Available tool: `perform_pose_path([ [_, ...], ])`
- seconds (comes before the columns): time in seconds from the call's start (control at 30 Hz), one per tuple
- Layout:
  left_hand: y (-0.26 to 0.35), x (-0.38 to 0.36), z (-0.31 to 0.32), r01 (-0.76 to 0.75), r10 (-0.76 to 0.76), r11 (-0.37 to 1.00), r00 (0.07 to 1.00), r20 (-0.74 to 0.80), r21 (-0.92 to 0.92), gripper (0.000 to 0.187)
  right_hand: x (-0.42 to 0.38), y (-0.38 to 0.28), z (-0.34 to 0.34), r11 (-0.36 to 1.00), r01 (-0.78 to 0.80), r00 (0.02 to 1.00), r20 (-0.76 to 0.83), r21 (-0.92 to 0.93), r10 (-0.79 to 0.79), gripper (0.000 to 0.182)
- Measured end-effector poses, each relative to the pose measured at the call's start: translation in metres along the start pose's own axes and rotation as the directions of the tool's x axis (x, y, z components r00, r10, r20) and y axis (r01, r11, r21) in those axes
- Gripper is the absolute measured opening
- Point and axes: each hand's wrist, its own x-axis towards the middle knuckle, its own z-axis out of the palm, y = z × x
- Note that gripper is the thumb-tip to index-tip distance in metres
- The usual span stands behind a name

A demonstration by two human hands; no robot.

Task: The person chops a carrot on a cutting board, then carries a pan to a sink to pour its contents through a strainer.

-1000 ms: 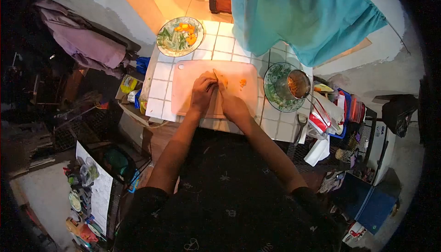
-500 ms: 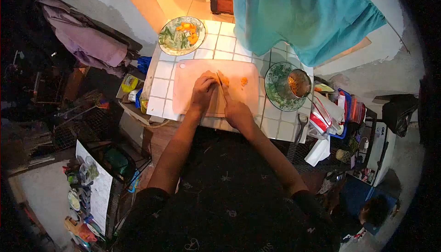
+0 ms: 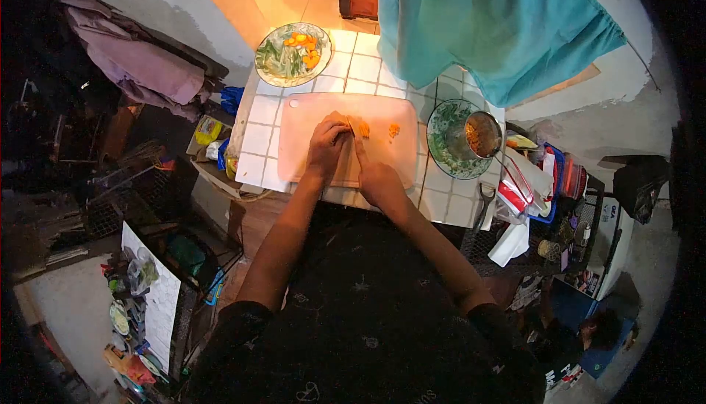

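The right hand (image 3: 379, 182) is closed around the handle of a knife (image 3: 352, 126), forefinger extended forward along the top of the tool. The blade is narrow in this view and points away from the body. The left hand (image 3: 329, 146) is positioned immediately left of the blade, fingers curled down at the cutting board (image 3: 296, 137); the fingers cover whatever is under them, so its grip cannot be told.

Sliced orange food (image 3: 365, 129) lies on the board just right of the blade, ahead of the right hand — near the extended forefinger. A smaller heap of orange bits (image 3: 394, 132) lies farther right on the same board, apart from the slices and from both hands.

The board is pink, with a hole at its far left corner, and lies flat on a white tiled counter (image 3: 254, 137). Beyond its far left corner, a patterned plate (image 3: 273, 76) carries larger orange pieces (image 3: 312, 58). Right of the board is a green-toned plate (image 3: 446, 141); a round metal vessel (image 3: 483, 135) with orange contents overlaps its right side. A dark-handled utensil (image 3: 485, 199) lies at the counter's right edge — a blue basket (image 3: 553, 204) with packets is farther right. A teal cloth (image 3: 485, 29) hangs over the far side. Another person (image 3: 597, 330) is visible at lower right.
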Motion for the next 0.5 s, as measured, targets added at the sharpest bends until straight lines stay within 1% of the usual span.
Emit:
perform_pose_path([
  [0.03,0.0,0.001,0.001,-0.007,0.007,1.0,1.0,-0.015,0.003,0.014,0.0,0.0,0.001,0.999,0.023,0.999,-0.024,-0.045,-0.024,0.083],
  [0.07,0.0,0.001,0.001,-0.014,0.015,1.0,0.999,-0.028,0.007,0.014,-0.001,0.0,0.002,0.999,0.023,0.999,-0.022,-0.043,-0.024,0.083],
  [0.13,0.0,0.002,0.001,-0.009,0.009,1.0,1.0,-0.02,0.013,0.013,-0.003,0.0,0.002,0.989,0.08,0.988,-0.124,-0.125,-0.096,0.085],
  [0.17,0.0,0.002,0.0,-0.004,0.004,1.0,1.0,-0.015,0.021,0.013,0.0,0.001,0.003,0.989,0.083,0.987,-0.124,-0.125,-0.099,0.085],
  [0.23,0.0,0.001,-0.001,0.015,-0.015,1.0,1.0,-0.016,0.017,0.013,0.002,0.001,0.007,0.996,0.073,0.991,-0.106,-0.045,-0.078,0.078],
  [0.27,0.002,0.002,-0.001,0.026,-0.026,1.0,1.0,-0.015,0.008,0.012,0.003,0.0,0.008,0.997,0.069,0.991,-0.109,-0.045,-0.073,0.078],
  [0.33,-0.003,0.003,0.0,0.016,-0.016,1.0,1.0,-0.004,0.014,0.012,0.016,-0.001,0.003,0.995,-0.08,0.99,0.125,0.061,0.072,0.077],
  [0.37,-0.005,0.002,0.001,0.02,-0.021,1.0,1.0,0.007,0.022,0.012,0.022,0.0,-0.001,0.995,-0.081,0.991,0.109,0.055,0.074,0.077],
  [0.43,-0.003,0.003,0.002,0.006,-0.006,1.0,1.0,0.007,-0.001,0.014,0.03,0.002,-0.009,0.977,-0.207,0.951,0.243,0.054,0.189,0.078],
  [0.47,-0.003,0.001,0.001,0.011,-0.01,1.0,1.0,0.017,-0.018,0.016,0.028,0.007,-0.009,0.977,-0.206,0.954,0.233,0.055,0.188,0.078],
  [0.5,-0.005,0.0,0.0,0.001,-0.001,1.0,1.0,0.016,-0.015,0.016,0.02,0.017,-0.009,0.974,-0.195,0.956,0.244,0.117,0.162,0.077],
])
